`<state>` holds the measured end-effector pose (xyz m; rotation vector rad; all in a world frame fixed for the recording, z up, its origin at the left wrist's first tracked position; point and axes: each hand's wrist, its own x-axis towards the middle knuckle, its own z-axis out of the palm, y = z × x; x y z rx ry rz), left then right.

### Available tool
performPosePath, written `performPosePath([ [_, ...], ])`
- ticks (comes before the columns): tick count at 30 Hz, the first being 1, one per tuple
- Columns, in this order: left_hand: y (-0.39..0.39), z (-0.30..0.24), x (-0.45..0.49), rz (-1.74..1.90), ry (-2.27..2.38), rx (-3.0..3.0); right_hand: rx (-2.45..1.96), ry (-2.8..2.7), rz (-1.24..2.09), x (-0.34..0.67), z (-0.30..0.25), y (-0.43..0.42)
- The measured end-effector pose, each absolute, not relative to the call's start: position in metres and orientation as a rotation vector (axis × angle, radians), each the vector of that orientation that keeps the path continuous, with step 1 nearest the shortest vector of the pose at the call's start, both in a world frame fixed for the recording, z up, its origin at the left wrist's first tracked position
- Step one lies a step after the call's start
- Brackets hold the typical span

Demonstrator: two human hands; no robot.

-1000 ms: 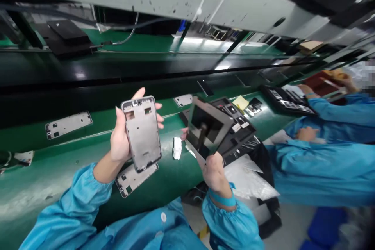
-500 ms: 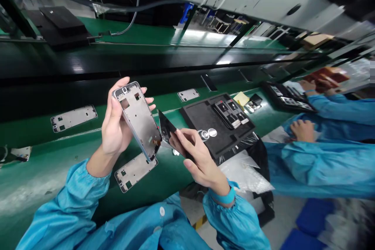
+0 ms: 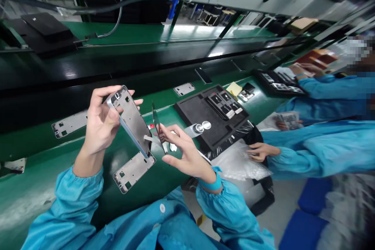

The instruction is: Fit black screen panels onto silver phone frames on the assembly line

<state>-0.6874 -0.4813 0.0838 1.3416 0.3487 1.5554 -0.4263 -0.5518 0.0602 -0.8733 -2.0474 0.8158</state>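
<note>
My left hand [image 3: 99, 125] grips a grey metal phone frame [image 3: 131, 119] by its top end, held tilted above the green bench [image 3: 43, 187]. My right hand [image 3: 183, 152] pinches a thin dark screen panel [image 3: 156, 127], seen edge-on, close beside the frame's lower end. A pale strip runs between the panel and the frame. Another phone frame [image 3: 133, 170] lies flat on the bench just below both hands.
A black foam tray [image 3: 202, 121] with small parts and a metal disc stands to the right. More frames [image 3: 69, 123] [image 3: 184, 89] lie on the belt behind. A co-worker in blue sleeves [image 3: 316, 148] rests a hand [image 3: 260, 151] on plastic bags at right.
My left hand has tilted the frame further and shifted slightly left. My right hand has turned the dark panel upright, edge-on, and brought it nearer the frame. The co-worker's hand has moved onto the bags.
</note>
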Motion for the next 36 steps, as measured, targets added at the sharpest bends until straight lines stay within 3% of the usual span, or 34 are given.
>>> performPosePath([
  [36,-0.483,0.077,-0.685,1.578,0.478,1.419,-0.859,-2.007,0.847,-0.450,0.050,-0.543],
])
